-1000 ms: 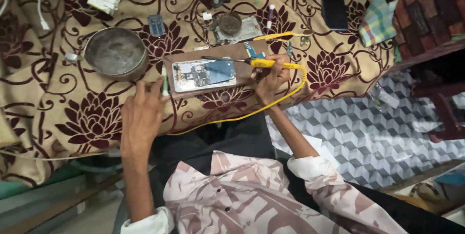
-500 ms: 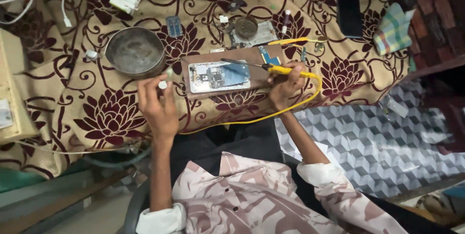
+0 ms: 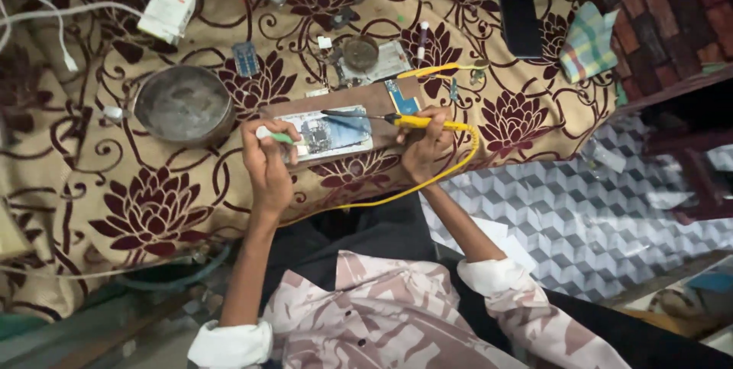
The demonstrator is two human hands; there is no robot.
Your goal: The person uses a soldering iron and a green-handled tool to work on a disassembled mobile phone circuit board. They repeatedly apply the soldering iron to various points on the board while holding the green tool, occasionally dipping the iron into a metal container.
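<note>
An opened phone [image 3: 330, 133] with its insides exposed lies on a brown board [image 3: 366, 102] at the table's near edge. My right hand [image 3: 421, 148] grips a yellow-handled soldering iron [image 3: 416, 121], whose dark tip reaches left over the phone. A yellow cord [image 3: 427, 180] loops from the iron around my right wrist. My left hand [image 3: 266, 161] holds a small green-and-white tool [image 3: 275, 137] at the phone's left end.
A round metal bowl [image 3: 183, 104] sits left of the phone. Behind the board lie a small round tin [image 3: 360, 51], a black phone [image 3: 521, 21], a checked cloth [image 3: 586, 42], a green-white box [image 3: 172, 0] and white cables [image 3: 46, 18]. The table edge drops to a patterned floor [image 3: 611, 216].
My left hand has moved right, from near the bowl to the phone's left end, bringing the small tool. The right hand and iron stay over the phone. The camera shifted slightly.
</note>
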